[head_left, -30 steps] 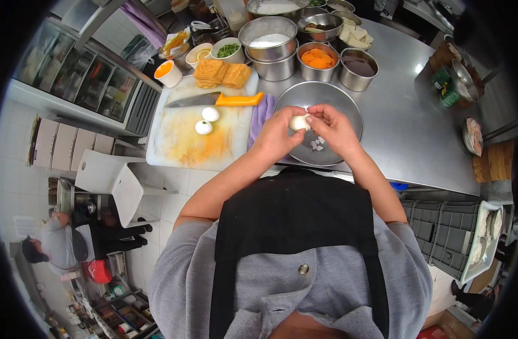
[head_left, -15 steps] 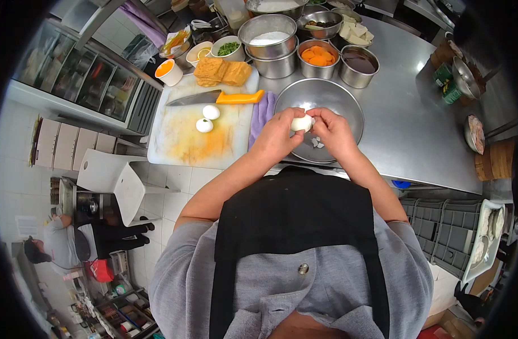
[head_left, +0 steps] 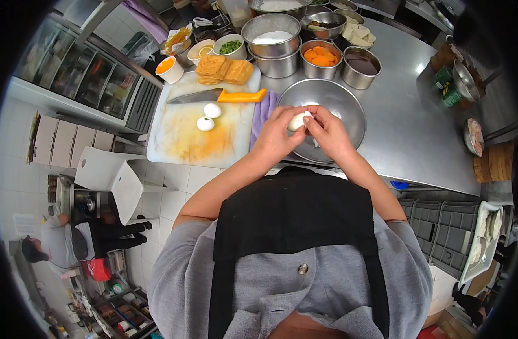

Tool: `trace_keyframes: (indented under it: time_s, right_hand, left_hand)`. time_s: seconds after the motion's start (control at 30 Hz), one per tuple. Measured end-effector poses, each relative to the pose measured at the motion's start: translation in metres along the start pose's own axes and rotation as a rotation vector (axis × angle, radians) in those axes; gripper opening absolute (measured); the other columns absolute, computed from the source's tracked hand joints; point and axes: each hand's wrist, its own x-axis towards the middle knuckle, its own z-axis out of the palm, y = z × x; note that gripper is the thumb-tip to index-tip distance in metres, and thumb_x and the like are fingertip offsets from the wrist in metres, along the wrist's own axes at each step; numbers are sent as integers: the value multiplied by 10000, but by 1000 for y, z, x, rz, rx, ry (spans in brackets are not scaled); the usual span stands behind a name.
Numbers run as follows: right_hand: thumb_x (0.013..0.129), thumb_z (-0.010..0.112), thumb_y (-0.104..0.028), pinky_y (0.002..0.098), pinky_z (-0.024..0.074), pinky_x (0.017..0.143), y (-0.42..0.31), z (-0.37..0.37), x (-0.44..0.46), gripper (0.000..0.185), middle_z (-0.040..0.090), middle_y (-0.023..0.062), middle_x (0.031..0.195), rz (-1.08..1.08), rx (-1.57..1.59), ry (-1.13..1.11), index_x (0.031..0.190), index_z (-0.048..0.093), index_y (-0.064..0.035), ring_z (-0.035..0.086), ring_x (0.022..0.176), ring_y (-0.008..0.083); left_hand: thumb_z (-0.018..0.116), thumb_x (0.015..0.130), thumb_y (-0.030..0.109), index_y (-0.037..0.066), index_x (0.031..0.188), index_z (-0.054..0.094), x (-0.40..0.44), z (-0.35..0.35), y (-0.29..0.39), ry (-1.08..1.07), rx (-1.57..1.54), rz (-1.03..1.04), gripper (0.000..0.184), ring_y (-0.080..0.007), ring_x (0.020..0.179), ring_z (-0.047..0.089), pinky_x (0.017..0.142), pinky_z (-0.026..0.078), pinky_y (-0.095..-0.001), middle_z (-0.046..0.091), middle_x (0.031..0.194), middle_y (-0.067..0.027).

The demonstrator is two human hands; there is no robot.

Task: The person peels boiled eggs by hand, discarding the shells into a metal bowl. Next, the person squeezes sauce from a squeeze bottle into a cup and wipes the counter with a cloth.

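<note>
A white egg [head_left: 298, 122] is held between my two hands above a wide steel bowl [head_left: 349, 113]. My left hand [head_left: 276, 134] has its fingers wrapped round the egg's left side. With thumb and fingertips, my right hand [head_left: 328, 133] pinches the egg's right side. White bits of shell lie in the bowl, mostly hidden by my hands. Two more white eggs [head_left: 206, 123] rest on the cutting board [head_left: 168, 135], below a knife with a yellow handle [head_left: 242, 97]. Between board and bowl lies a purple cloth [head_left: 261, 117].
Brown fried blocks [head_left: 222, 69] sit at the board's top. Behind the bowl stand a pot of white powder [head_left: 270, 37], a pot of orange yolks [head_left: 321, 56] and a pot of dark liquid [head_left: 361, 68]. A white chair [head_left: 123, 181] and a person [head_left: 72, 246] are at the left.
My right thumb and fingers have shifted over the egg and closed in nearer my left hand. The egg remains held above the bowl.
</note>
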Motion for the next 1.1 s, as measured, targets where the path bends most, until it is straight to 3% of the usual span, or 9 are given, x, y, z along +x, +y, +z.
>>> trace_keyframes:
  time_s: [0.23,0.4,0.5,0.57,0.6,0.8,0.87,1.0,1.1]
  right_hand:
    - [969,491,-146,310,523,683,-2,4,-2,258,673,155,874,-51,-230,58,1142,585,21,668,762,205]
    - [965,480,-127,318,519,684,-3,1,-1,253,678,143,880,-31,-143,46,1142,595,12,666,763,202]
    - [955,484,-117,305,518,706,-3,0,1,251,676,134,874,-7,-124,41,1139,601,8,660,777,182]
    - [949,489,-113,296,517,720,1,0,3,251,674,130,868,-5,-123,46,1139,604,5,655,784,167]
    - [935,503,-93,283,516,736,2,-2,4,256,673,120,883,-4,-128,20,1152,594,9,647,800,151]
    - [884,536,0,253,509,771,-11,-12,4,296,656,92,990,63,111,-71,1179,558,19,626,840,121]
    - [877,535,17,251,509,776,-14,-17,4,301,649,88,1018,68,144,-106,1177,553,19,626,850,121]
    - [895,557,-17,256,519,749,-13,-24,1,289,627,97,1061,129,220,-121,1183,549,5,623,851,118]
    - [907,585,-59,255,523,716,-19,-24,0,298,617,92,1079,140,188,-72,1196,541,0,619,833,118]
  left_hand:
    - [681,796,58,57,1184,630,-2,2,-2,-32,-113,-83,392,-248,986,609,809,520,-310,592,1101,-134]
    - [668,816,37,33,1184,616,-4,8,-17,-32,-151,-73,371,-208,971,615,816,519,-298,595,1090,-116]
    - [691,780,102,10,1126,627,-4,11,-20,0,-408,-239,363,-303,1012,610,869,492,-344,608,1092,-170]
    - [648,860,49,-11,1211,551,-1,5,-13,-109,-291,-280,369,-133,1007,585,845,506,-274,593,1091,-72]
    - [648,860,49,-11,1211,551,0,5,-15,-108,-290,-280,369,-133,1007,585,845,506,-274,593,1091,-72]
    - [601,884,21,8,1281,478,7,-3,-13,-125,-713,-447,415,-152,1011,594,846,516,-283,585,1124,-95]
    - [617,888,89,3,1298,433,10,-9,-9,-123,-975,-689,458,-174,1001,604,828,533,-302,584,1125,-111]
    - [612,886,73,10,1293,423,15,-12,-10,-147,-1068,-725,454,-171,1010,599,834,538,-309,569,1144,-115]
    - [641,864,66,16,1276,436,11,0,-15,-120,-977,-593,463,-176,1020,594,845,530,-310,567,1145,-115]
